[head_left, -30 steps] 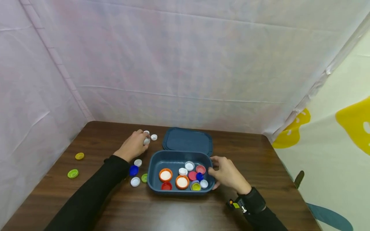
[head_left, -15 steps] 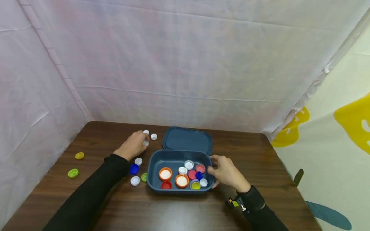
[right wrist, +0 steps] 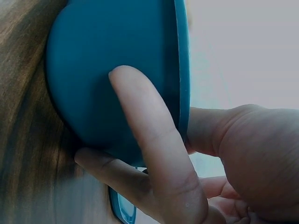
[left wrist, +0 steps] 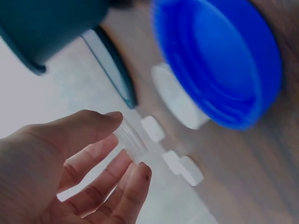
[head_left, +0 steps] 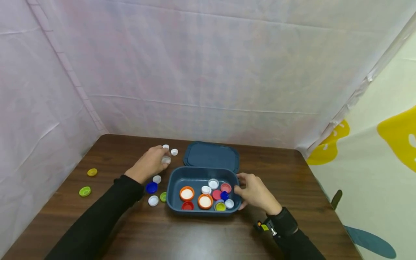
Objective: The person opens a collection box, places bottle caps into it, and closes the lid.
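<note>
left: loose caps (head_left: 152, 189) crowd the tub (head_left: 175, 177) | behind: lid (head_left: 211, 158) | front: open table (head_left: 195, 238)

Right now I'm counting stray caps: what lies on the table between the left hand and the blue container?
Head view: between the left hand, pinching a clear cap, and the container lies one white cap; otherwise bare wood.
</note>
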{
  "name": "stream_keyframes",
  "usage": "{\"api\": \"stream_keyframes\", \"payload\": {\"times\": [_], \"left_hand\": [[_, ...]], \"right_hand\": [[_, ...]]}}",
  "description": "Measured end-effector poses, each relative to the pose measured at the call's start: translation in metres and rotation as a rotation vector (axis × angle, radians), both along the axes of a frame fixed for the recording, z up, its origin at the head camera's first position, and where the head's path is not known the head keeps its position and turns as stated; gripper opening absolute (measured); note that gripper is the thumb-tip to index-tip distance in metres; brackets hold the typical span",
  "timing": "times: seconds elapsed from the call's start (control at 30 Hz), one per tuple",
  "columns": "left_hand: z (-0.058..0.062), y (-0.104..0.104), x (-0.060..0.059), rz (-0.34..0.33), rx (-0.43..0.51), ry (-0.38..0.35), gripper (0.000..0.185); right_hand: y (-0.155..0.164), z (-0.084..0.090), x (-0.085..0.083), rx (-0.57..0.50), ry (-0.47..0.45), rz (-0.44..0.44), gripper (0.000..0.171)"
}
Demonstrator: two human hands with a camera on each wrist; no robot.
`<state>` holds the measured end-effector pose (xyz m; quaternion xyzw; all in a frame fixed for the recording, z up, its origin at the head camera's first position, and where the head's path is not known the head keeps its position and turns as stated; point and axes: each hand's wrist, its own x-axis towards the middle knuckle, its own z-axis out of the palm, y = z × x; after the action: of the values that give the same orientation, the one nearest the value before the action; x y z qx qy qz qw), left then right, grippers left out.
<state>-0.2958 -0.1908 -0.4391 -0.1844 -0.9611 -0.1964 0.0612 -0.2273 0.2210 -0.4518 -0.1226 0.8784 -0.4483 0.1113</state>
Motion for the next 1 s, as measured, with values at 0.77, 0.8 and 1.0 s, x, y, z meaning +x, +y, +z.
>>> {"api": "stream_keyframes", "payload": {"times": [0.77,0.8,1.0], "left_hand": [[0.028,0.091,0.067,-0.344,-0.092,0.071,0.033],[0.027,0.094,0.067,-0.353,-0.101,0.056,0.033],[0.02,0.101,0.066,-0.365,-0.133,-0.04,0.037]], "right_hand": [[0.0,-0.001,0.001,0.01,-0.008,-0.018,0.05],[0.0,-0.001,0.001,0.011,-0.007,-0.02,0.051],[0.0,-0.003,-0.001,0.014,-0.005,-0.02,0.052]]}}
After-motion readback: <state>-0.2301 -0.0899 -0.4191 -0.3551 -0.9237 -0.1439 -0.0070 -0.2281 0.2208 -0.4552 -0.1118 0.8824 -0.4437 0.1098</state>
